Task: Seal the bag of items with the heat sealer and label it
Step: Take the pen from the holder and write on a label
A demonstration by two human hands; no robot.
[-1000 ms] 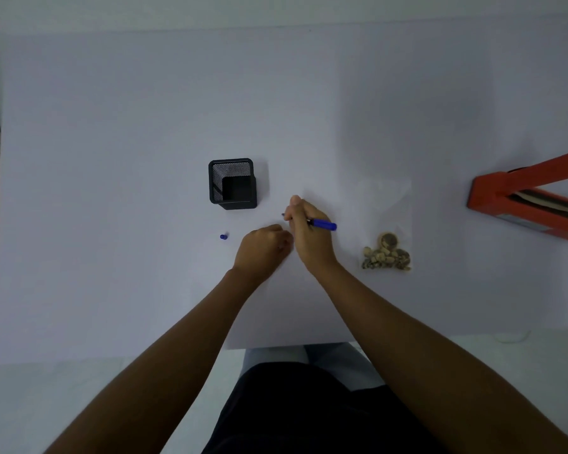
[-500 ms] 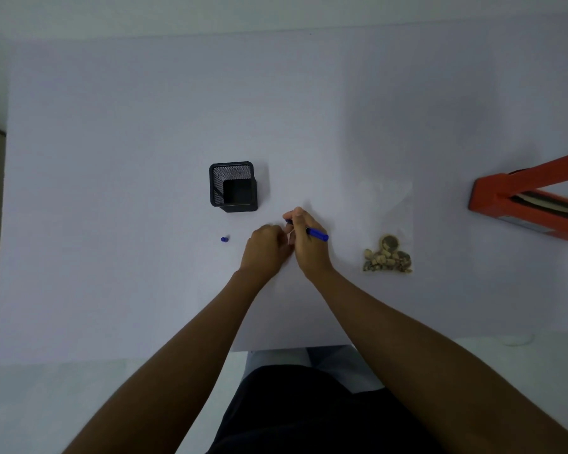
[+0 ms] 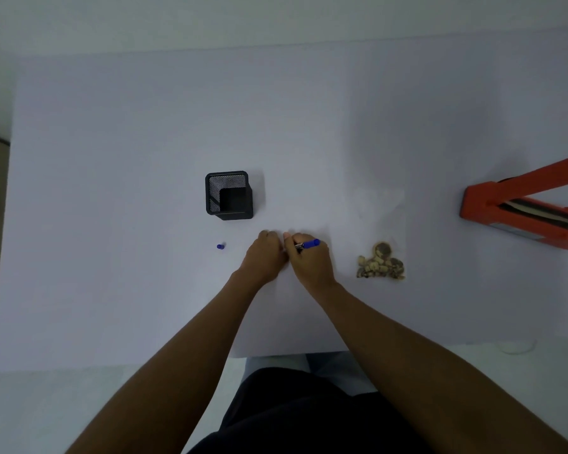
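Observation:
A clear bag (image 3: pixel 381 224) with several small brown items bunched at its near end lies flat on the table, right of my hands. My right hand (image 3: pixel 310 262) grips a blue pen (image 3: pixel 309 244), its tip pointing left at the table. My left hand (image 3: pixel 265 255) rests curled right beside it, fingers pressed down; whatever lies under them is too pale to make out. The orange heat sealer (image 3: pixel 518 204) stands at the far right with its arm raised. A blue pen cap (image 3: pixel 220 246) lies left of my hands.
A black mesh pen holder (image 3: pixel 229 195) stands just beyond my left hand. The white table (image 3: pixel 145 126) stretches wide, its near edge close to my body.
The pen has tilted more upright and shifted a little left in my right hand. Both hands stay together at the same spot on the table.

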